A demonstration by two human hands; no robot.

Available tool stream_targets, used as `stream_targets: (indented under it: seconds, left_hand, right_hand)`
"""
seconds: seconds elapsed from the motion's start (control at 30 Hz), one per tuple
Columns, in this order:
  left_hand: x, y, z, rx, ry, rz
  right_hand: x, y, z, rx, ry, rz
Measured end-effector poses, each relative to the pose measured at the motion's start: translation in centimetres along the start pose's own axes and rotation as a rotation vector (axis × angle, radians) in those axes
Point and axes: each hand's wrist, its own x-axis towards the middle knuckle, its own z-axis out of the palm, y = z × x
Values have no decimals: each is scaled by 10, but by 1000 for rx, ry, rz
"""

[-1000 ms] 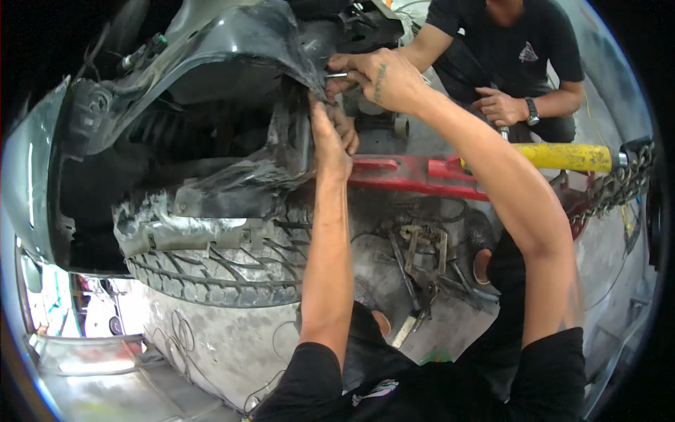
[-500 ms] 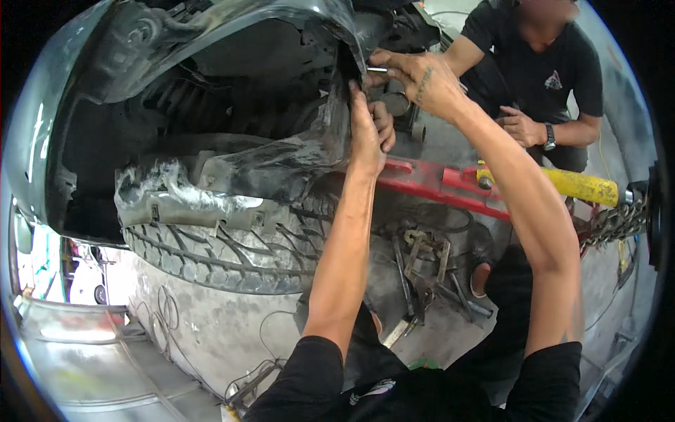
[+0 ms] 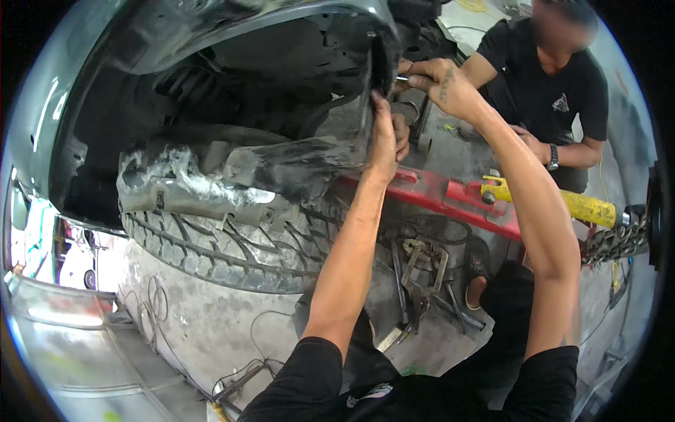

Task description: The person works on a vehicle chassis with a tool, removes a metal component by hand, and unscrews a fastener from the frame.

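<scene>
Under the grey fender (image 3: 295, 15) of a car body, both arms reach up to the right edge of the open wheel arch. My left hand (image 3: 388, 141) is closed round the dark, dusty panel edge (image 3: 368, 116), thumb on the arch side and fingers curled on the other. Higher up, beside that same edge, my right hand (image 3: 444, 86) pinches a short shiny metal rod (image 3: 402, 78). The rod's far end is hidden, so its kind does not show. Another person's forearm passes behind my right hand, and where that arm's hand ends up is covered.
A co-worker (image 3: 555, 84) in black crouches at the far right. A red beam (image 3: 450, 200) with a yellow cylinder (image 3: 587, 207) and chain (image 3: 619, 243) crosses below my hands. Beneath the arch lies a tyre (image 3: 232, 260). Metal clamps (image 3: 422, 267) and cables (image 3: 151, 309) are on the floor.
The whole view has shifted, so the car and both hands appear farther right. Both hands keep their holds at the panel edge, with the rod still in the right.
</scene>
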Motion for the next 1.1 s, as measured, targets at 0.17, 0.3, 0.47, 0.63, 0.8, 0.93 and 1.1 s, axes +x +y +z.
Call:
stream_targets:
  seconds: [0.17,0.3,0.47,0.63,0.8,0.93,1.1]
  left_hand:
    - [0,-3,-1,68,-6,35]
    - [1,-7,-2,38,-37,-26]
    - [5,-12,6,64,215,15]
    - [11,-2,1,385,329,552]
    - [4,3,-15,470,322,256]
    - [6,0,-19,418,297,255]
    - [5,5,-16,310,252,219]
  right_hand:
    - [-7,-5,10,-189,52,-10]
    - [-5,-7,10,-191,119,-111]
    - [-5,-9,4,-270,68,-82]
    - [-5,-11,15,-326,137,-82]
    - [9,-6,15,-303,28,-29]
    - [6,-3,12,-299,-2,-101]
    - [-3,0,14,-507,25,-80]
